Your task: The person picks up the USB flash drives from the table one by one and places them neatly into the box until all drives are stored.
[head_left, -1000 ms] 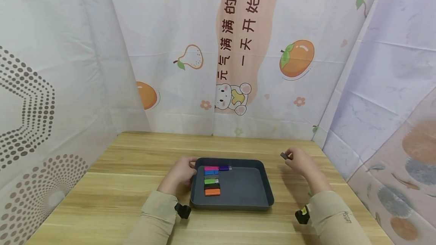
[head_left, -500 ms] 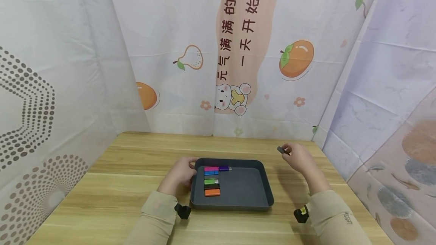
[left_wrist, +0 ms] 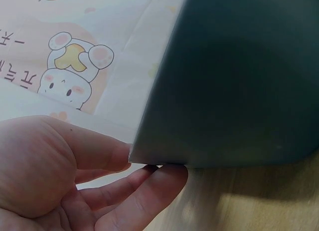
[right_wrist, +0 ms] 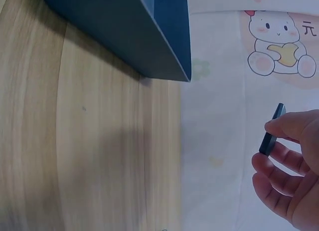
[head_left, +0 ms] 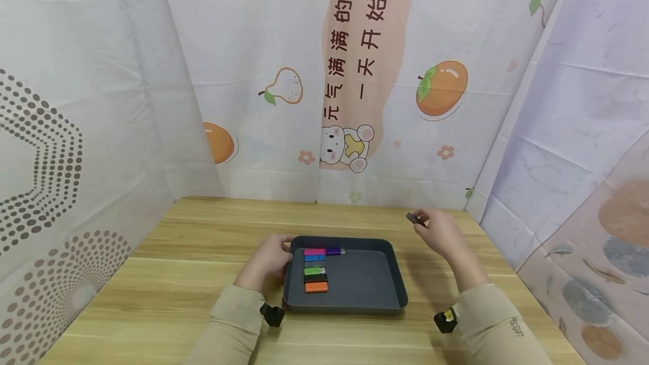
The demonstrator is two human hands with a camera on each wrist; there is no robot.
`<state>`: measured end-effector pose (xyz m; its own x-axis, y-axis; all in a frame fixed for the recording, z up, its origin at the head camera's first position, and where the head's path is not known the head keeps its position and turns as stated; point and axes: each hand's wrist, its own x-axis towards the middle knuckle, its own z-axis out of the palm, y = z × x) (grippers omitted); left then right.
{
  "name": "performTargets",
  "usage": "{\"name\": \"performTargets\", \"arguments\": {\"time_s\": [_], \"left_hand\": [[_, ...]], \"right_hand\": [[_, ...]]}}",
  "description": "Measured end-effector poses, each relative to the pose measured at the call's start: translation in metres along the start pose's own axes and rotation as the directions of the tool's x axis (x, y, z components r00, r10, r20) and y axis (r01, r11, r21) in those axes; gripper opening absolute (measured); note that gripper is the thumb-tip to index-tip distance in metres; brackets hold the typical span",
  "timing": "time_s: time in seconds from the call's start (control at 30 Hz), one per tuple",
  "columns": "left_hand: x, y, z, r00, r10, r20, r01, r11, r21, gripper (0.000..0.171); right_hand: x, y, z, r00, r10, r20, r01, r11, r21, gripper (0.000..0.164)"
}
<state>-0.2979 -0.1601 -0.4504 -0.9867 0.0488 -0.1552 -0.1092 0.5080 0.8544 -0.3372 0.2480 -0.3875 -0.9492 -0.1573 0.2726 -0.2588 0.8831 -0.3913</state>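
Observation:
A dark grey rectangular tray (head_left: 362,283) stands on the wooden table. My left hand (head_left: 270,254) pinches its left rim near the far corner, thumb and fingertips at the edge in the left wrist view. Raised above the table, right of and behind the tray, my right hand (head_left: 440,232) pinches a small dark USB flash drive (right_wrist: 272,131) between thumb and fingers. Along the tray's left side lie several flash drives: pink (head_left: 314,252), blue (head_left: 314,258), grey (head_left: 314,263), green (head_left: 311,271), black (head_left: 315,277) and orange (head_left: 316,287). A purple one (head_left: 333,251) extends right from the pink one, metal plug showing.
The wooden table (head_left: 167,292) extends around the tray on all sides. Printed curtains hang behind it (head_left: 253,145) and at both sides. Each wrist carries a small black camera, one on the left (head_left: 272,315) and one on the right (head_left: 446,320).
My right hand has moved a little left and away from me, rising with the dark flash drive. My left hand, the tray and the drives in it have stayed put.

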Motion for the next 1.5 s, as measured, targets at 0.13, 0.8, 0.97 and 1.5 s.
{"name": "performTargets", "arguments": {"time_s": [0.13,0.8,0.97,1.5], "left_hand": [[0.000,0.000,0.000,1.000,-0.001,-0.002,0.001,1.000,0.005,0.050],[-0.001,0.000,0.000,1.000,0.013,0.002,-0.013,1.000,-0.004,0.050],[0.002,-0.002,0.000,1.000,0.011,0.008,-0.011,1.000,-0.017,0.051],[-0.002,0.000,0.000,1.000,0.027,0.006,-0.027,1.000,0.000,0.050]], "right_hand": [[0.001,-0.006,-0.001,1.000,-0.029,-0.012,0.029,1.000,-0.005,0.025],[0.008,-0.042,0.010,0.997,-0.068,0.029,0.068,0.998,0.018,0.025],[0.009,-0.050,0.016,0.996,-0.078,0.033,0.077,0.997,0.024,0.025],[0.015,-0.072,0.042,0.990,-0.127,0.064,0.129,0.991,-0.025,0.023]]}}
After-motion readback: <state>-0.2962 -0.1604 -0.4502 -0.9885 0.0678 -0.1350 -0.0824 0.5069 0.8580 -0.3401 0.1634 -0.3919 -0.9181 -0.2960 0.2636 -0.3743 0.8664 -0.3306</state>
